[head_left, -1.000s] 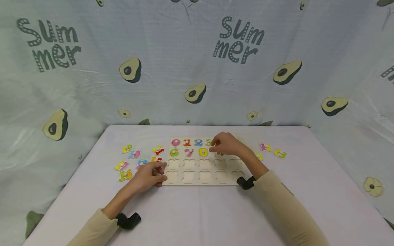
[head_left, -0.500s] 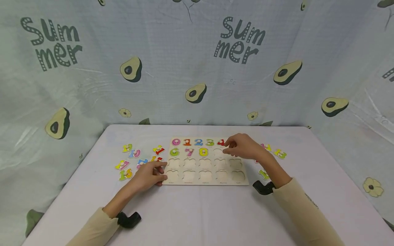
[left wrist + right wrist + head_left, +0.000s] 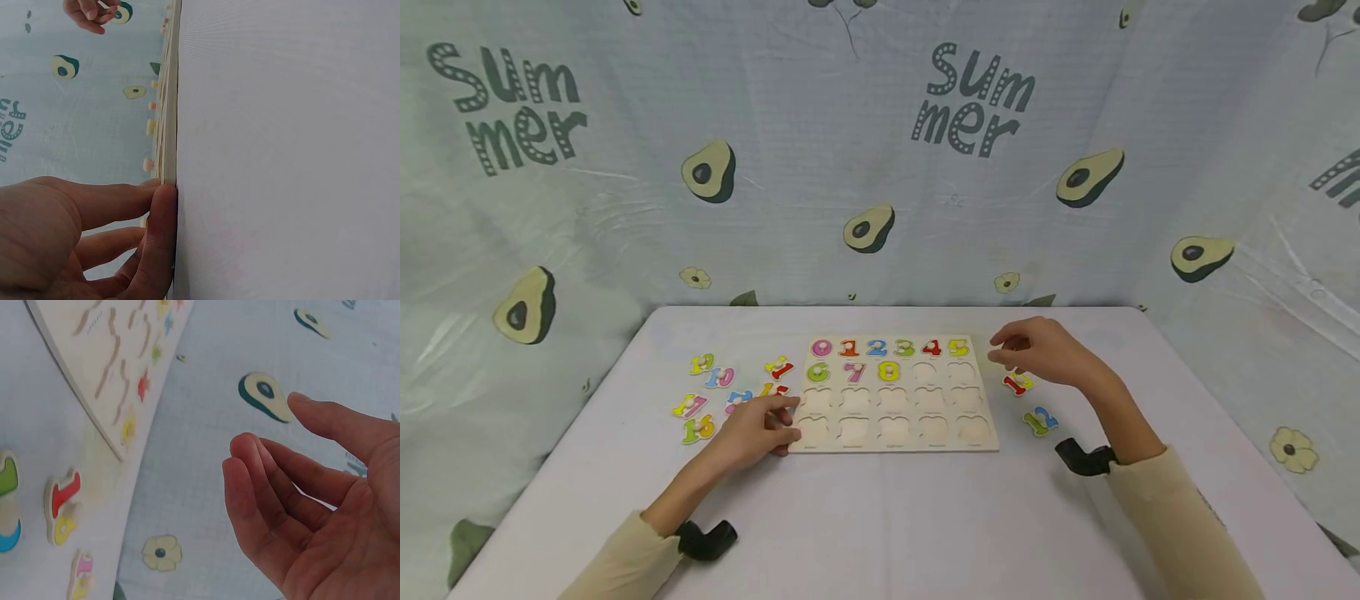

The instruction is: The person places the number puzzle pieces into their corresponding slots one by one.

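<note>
A wooden number puzzle board (image 3: 880,433) lies mid-table, with the coloured numerals 0 to 8 in its upper recesses and bare hollows in the rest. My left hand (image 3: 752,432) holds the board's near left corner, its thumb and fingers meeting at the edge in the left wrist view. My right hand (image 3: 1045,350) is in the air just past the board's right side, fingers loosely bent with nothing between them, as the right wrist view (image 3: 300,494) confirms. Below it lie a red-and-yellow number piece (image 3: 1017,383) and a green-and-blue 12 piece (image 3: 1041,422).
Several loose two-digit pieces lie left of the board, including a pink-and-yellow 17 (image 3: 689,406), a green-and-orange 16 (image 3: 698,429) and a red-and-yellow piece (image 3: 778,367). A pink-and-yellow piece (image 3: 80,575) shows in the right wrist view. A printed cloth (image 3: 790,183) hangs behind the table.
My right hand has moved rightward from over the board to beyond its right edge, uncovering the 4, the 5 and the right-hand recesses. My left hand stays at the board's corner.
</note>
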Motion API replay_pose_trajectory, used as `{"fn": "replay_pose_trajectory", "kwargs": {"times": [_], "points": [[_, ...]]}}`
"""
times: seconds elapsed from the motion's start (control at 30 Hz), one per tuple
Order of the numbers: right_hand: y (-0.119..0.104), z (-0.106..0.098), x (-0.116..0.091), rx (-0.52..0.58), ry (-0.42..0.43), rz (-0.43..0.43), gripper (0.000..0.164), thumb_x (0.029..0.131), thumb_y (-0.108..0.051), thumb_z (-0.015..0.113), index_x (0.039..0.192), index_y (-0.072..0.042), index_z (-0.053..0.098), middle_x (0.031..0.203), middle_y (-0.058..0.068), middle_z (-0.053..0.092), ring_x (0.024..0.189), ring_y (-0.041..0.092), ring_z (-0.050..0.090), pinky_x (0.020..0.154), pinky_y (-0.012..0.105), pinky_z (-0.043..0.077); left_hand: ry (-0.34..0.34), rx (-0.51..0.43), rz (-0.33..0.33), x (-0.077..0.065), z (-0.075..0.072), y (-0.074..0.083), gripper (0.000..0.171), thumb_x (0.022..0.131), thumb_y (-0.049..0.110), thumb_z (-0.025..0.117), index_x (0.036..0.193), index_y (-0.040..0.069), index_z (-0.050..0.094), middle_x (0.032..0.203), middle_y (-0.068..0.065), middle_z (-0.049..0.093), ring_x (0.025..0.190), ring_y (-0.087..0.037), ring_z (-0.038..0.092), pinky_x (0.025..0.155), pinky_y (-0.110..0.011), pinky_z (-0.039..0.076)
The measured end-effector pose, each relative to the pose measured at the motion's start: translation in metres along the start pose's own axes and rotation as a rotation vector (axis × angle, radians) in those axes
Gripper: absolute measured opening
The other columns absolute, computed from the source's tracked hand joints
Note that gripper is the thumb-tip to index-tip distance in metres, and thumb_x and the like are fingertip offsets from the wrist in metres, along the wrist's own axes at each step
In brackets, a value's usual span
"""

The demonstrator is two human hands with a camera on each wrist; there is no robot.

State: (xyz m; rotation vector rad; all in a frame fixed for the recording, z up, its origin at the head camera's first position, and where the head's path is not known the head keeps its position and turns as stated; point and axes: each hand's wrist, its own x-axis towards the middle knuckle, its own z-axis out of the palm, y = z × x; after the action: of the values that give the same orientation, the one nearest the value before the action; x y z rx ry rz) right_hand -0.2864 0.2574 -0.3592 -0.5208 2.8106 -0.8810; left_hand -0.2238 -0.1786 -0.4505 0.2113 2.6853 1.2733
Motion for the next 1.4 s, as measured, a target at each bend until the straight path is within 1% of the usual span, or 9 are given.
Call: {"fn": "replay_pose_trajectory", "kwargs": {"times": [0.13,0.27,0.43,0.53,0.7,0.97,1.1,1.23,1.4], "points": [[0.006,-0.011,-0.007,0.011,0.039,0.008,0.041,0.099,-0.028,0.069,0.127,0.001,0.067,0.102,0.011,0.075,0.083,0.022,0.072,0.079,0.038,0.061,-0.009,-0.018,0.007,0.000,-0.001,-0.002,0.054,0.092,0.008,0.076,0.140,-0.005,0.059,0.099,-0.010,0.061,0.068,-0.014,0.066,0.064,-0.026,0.060],[0.015,-0.023,-0.016,-0.020,0.112,0.021,0.045,0.099,-0.032,0.069,0.130,0.001,0.066,0.104,0.012,0.074,0.085,0.017,0.071,0.077,0.033,0.059,-0.025,-0.060,0.025,0.001,-0.002,-0.002,0.050,0.093,0.007,0.075,0.138,-0.007,0.060,0.099,-0.012,0.062,0.071,-0.015,0.068,0.065,-0.028,0.061],[0.027,-0.029,-0.026,-0.024,0.150,0.028,0.041,0.099,-0.029,0.070,0.127,0.000,0.066,0.101,0.014,0.075,0.082,0.020,0.072,0.070,0.029,0.056,-0.033,-0.074,0.029,0.001,-0.009,0.001,0.047,0.094,0.009,0.072,0.137,-0.006,0.061,0.101,-0.013,0.063,0.074,-0.016,0.070,0.065,-0.029,0.062],[0.033,-0.025,-0.028,-0.005,0.120,0.030,0.038,0.099,-0.027,0.070,0.125,0.000,0.067,0.098,0.012,0.075,0.081,0.023,0.073,0.070,0.034,0.059,0.008,-0.028,0.039,0.000,-0.020,0.004,0.048,0.096,0.012,0.071,0.139,-0.005,0.059,0.104,-0.014,0.064,0.075,-0.016,0.071,0.066,-0.030,0.061],[0.042,-0.011,-0.029,0.019,0.046,0.036,0.039,0.098,-0.026,0.070,0.125,0.002,0.065,0.099,0.015,0.073,0.082,0.025,0.072,0.076,0.037,0.061,0.144,0.023,0.049,-0.003,-0.045,0.008,0.049,0.099,0.018,0.069,0.143,0.000,0.057,0.112,-0.018,0.065,0.081,-0.022,0.072,0.068,-0.031,0.062],[0.046,0.011,-0.023,0.082,-0.058,0.009,0.036,0.096,-0.017,0.071,0.123,0.006,0.065,0.097,0.017,0.073,0.079,0.023,0.070,0.075,0.041,0.063,0.248,0.040,0.028,-0.012,-0.074,-0.007,0.044,0.103,0.022,0.063,0.140,-0.001,0.059,0.115,-0.021,0.064,0.095,-0.030,0.070,0.074,-0.032,0.063],[0.050,0.022,-0.022,0.082,-0.101,0.021,0.037,0.095,-0.017,0.073,0.122,0.005,0.065,0.092,0.013,0.073,0.074,0.019,0.069,0.071,0.037,0.062,0.242,0.051,-0.004,-0.014,-0.079,-0.017,0.041,0.102,0.023,0.066,0.134,-0.001,0.063,0.112,-0.020,0.067,0.087,-0.025,0.070,0.070,-0.029,0.062],[0.049,0.033,-0.019,0.100,-0.144,0.046,0.039,0.092,-0.017,0.076,0.122,0.004,0.065,0.088,0.008,0.069,0.072,0.018,0.068,0.069,0.032,0.061,0.188,0.097,-0.040,-0.017,-0.079,-0.030,0.035,0.097,0.023,0.072,0.123,-0.001,0.069,0.105,-0.015,0.071,0.081,-0.019,0.067,0.064,-0.026,0.057],[0.046,0.045,-0.016,0.087,-0.200,0.047,0.044,0.089,-0.016,0.079,0.124,0.006,0.064,0.083,0.006,0.069,0.068,0.017,0.068,0.066,0.031,0.058,0.131,0.132,-0.039,-0.023,-0.077,-0.042,0.029,0.093,0.023,0.078,0.110,0.000,0.073,0.091,-0.008,0.072,0.073,-0.017,0.063,0.060,-0.027,0.056]]}}
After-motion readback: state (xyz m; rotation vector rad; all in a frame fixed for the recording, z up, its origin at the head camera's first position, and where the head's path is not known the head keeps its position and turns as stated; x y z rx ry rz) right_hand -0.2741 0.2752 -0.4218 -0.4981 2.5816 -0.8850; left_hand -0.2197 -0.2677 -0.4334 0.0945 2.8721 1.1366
